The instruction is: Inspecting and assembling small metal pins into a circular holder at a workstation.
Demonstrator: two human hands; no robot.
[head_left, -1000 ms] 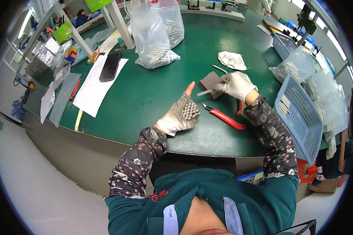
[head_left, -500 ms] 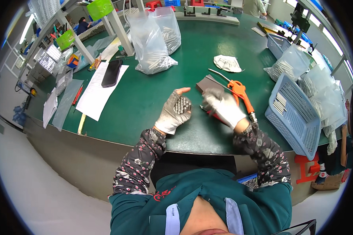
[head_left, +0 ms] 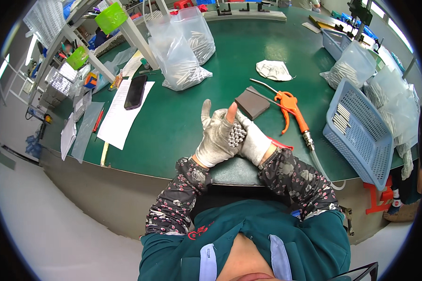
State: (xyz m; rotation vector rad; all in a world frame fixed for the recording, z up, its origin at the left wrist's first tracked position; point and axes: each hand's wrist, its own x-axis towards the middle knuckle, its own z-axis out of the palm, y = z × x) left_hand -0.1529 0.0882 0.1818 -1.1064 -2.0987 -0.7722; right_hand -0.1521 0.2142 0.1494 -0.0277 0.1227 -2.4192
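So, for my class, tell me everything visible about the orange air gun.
The air gun has a plastic-looking orange body, an orange trigger lever, a thin metallic nozzle and a metal coupling joining a pale hose. It lies on the green bench, nozzle toward the upper left, body right of the brown block. Left grip and right grip are both off it.

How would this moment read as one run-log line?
left hand: holds rod bundle | right hand: against bundle | nearby: brown block, orange air gun

Your gloved left hand (head_left: 216,140): curled, one finger raised toward 12 o'clock. Your gloved right hand (head_left: 254,141): against its 3 o'clock side, angled toward 11.
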